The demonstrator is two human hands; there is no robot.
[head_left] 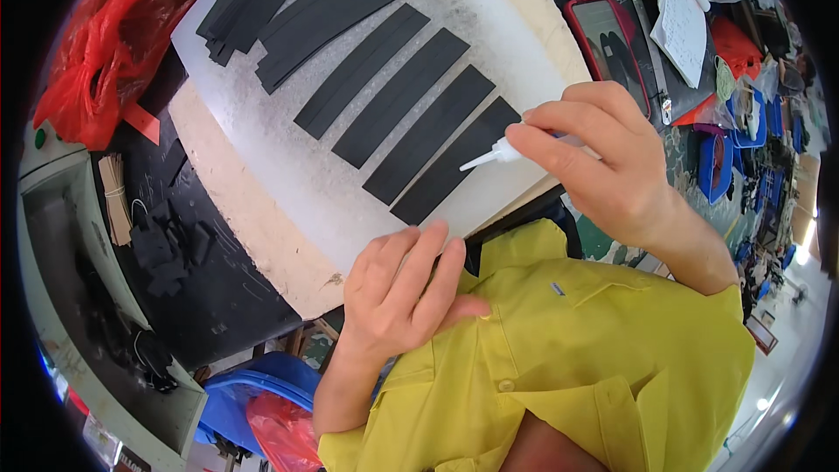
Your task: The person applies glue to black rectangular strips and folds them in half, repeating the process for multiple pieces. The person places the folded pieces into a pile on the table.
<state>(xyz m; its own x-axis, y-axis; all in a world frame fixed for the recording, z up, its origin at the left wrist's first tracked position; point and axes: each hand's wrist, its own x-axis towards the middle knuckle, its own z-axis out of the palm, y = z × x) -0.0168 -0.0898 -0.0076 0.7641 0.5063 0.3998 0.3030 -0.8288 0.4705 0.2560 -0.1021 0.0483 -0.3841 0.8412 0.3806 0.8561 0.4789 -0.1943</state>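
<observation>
My right hand [607, 153] grips a small squeeze bottle [501, 154] with a white tapered nozzle; the fingers hide most of its body. The nozzle tip hangs over the nearest black strip [437, 183], and I cannot tell whether it touches. My left hand [393, 293] is at the near edge of the white sheet [288, 197], its fingers apart and holding nothing, close to that strip's lower end. Several more flat black strips [428, 135] lie side by side on the sheet, spaced apart. Farther off, other strips [271, 0] overlap in a pile.
Under the sheet is a pale board [253, 218] with rough edges. Left of it are a red plastic bag [105, 61], black scraps [166, 249] and a tied brown bundle [115, 197]. A red-cased phone [603, 39] and a notepad [682, 22] lie at the right. Below stands a blue bin [262, 376].
</observation>
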